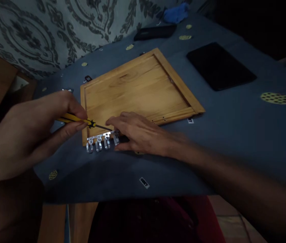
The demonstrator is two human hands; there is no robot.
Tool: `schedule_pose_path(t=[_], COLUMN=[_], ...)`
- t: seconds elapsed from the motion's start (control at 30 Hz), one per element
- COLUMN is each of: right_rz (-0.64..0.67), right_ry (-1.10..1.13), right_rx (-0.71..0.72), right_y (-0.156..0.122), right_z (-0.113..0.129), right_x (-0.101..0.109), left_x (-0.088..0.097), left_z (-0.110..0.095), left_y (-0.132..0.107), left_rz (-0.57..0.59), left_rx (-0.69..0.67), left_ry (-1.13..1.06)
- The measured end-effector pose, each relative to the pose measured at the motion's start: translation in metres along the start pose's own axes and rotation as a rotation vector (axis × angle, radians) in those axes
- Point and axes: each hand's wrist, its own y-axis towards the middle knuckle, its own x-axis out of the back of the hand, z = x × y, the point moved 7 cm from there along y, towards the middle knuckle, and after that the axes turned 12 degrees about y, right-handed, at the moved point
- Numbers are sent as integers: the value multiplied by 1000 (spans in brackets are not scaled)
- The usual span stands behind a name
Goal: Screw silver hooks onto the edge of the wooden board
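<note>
A wooden framed panel (143, 87) lies flat on the blue dotted tablecloth (234, 135). Along its near edge hangs a row of several silver metal hooks (101, 142). My left hand (28, 131) is closed round a yellow-handled screwdriver (82, 120), whose thin shaft points right toward the hook furthest right. My right hand (138, 133) rests on the panel's near edge beside that hook, fingers curled and pressed down by the screwdriver tip. I cannot make out a screw under the tip.
A flat black tablet-like slab (220, 65) lies to the right of the panel. A dark phone-like object (155, 32) and a blue cloth (175, 12) sit at the far edge by the patterned wall. Small tags (144, 182) lie on the cloth.
</note>
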Motion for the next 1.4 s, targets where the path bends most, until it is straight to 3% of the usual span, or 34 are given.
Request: schedule_pose_path(t=[0.1, 0.6, 1.4], right_rz=[-38, -42, -3], right_ry=[-11, 18, 4], right_rx=[15, 23, 15], right_y=[-2, -2, -1], right_z=[-1, -4, -2], right_x=[-1, -1, -2], left_x=[-6, -14, -12], left_z=[1, -9, -23], left_y=[-3, -3, 4], left_rz=[36, 18, -20], left_rx=[50, -21, 25], left_ry=[-6, -11, 102])
